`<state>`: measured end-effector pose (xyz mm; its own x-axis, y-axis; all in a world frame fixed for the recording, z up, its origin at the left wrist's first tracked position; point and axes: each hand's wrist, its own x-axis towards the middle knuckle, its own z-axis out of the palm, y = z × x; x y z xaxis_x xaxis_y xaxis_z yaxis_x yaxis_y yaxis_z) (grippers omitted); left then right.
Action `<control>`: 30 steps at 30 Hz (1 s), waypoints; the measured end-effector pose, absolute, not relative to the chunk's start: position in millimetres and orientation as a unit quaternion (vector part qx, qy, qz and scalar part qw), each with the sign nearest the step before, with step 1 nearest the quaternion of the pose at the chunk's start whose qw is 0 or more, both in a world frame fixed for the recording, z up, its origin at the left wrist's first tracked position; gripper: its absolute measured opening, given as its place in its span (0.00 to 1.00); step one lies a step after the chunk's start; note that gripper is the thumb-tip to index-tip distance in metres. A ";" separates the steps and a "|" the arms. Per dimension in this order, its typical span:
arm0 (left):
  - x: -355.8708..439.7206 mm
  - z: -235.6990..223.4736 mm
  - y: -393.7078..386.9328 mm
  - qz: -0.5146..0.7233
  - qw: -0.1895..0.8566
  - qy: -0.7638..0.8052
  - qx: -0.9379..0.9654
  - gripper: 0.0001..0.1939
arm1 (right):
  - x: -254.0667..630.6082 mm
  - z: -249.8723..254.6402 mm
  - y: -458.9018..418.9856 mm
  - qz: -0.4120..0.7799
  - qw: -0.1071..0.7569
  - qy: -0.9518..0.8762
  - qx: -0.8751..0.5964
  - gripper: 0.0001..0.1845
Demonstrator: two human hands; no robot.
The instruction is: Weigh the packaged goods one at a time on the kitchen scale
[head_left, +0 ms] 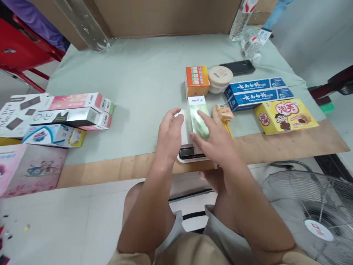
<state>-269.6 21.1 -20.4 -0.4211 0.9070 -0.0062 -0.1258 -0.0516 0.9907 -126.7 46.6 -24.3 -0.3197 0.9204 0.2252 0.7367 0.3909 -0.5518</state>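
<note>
A pale green and white box [199, 119] lies lengthwise on a small white kitchen scale [185, 129] with a dark display, near the table's front edge. My right hand [216, 138] is over the right side of the box, thumb and fingers spread apart. Its fingertips are at the box's top, and I cannot tell whether they press on it. To the left of the box, my left hand [169, 134] hovers by the scale's edge with fingers loosely bent and nothing in them. Just beyond my right hand is a small yellow wrapped packet [224, 112].
On the right are an orange box [197, 81], a cream jar [220, 78], a phone [238, 67], blue toothpaste boxes [260, 97] and a yellow snack box [286, 116]. Several cartons [68, 116] and a pink box [33, 165] sit left. Plastic bottles [250, 42] lie behind; a fan [314, 217] stands below.
</note>
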 end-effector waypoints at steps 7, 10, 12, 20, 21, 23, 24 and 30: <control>-301.7 -20.9 9.9 0.655 0.389 0.558 0.330 0.12 | -134.3 -23.0 38.1 0.121 0.207 -0.789 -0.565 0.36; -321.3 -18.3 -6.7 0.673 0.361 0.567 0.308 0.08 | -145.9 -20.6 29.3 0.103 0.211 -0.816 -0.529 0.34; -337.7 -18.2 -20.7 0.704 0.325 0.568 0.278 0.06 | -161.3 -18.4 17.7 0.099 0.237 -0.840 -0.478 0.33; -423.2 -57.9 -85.4 0.779 0.141 0.603 0.104 0.10 | -268.3 -54.7 -49.0 0.236 0.182 -0.907 -0.297 0.33; -433.1 -65.1 -92.4 0.766 0.166 0.614 0.097 0.11 | -280.3 -62.5 -54.3 0.254 0.167 -0.908 -0.289 0.33; -450.3 -77.5 -104.2 0.728 0.243 0.633 0.102 0.09 | -301.3 -75.9 -61.7 0.276 0.150 -0.906 -0.283 0.33; -457.5 -82.4 -108.8 0.705 0.280 0.642 0.112 0.09 | -310.5 -81.3 -64.2 0.280 0.146 -0.905 -0.285 0.33; -486.7 -95.6 -123.6 0.667 0.294 0.654 0.201 0.12 | -350.0 -99.5 -72.0 0.298 0.142 -0.887 -0.322 0.38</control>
<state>-486.7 -123.6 -95.6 -0.7458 0.6558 -0.1168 -0.1300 0.0287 0.9911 -350.0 -72.0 -99.5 -0.7522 0.6562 0.0595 0.4870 0.6145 -0.6207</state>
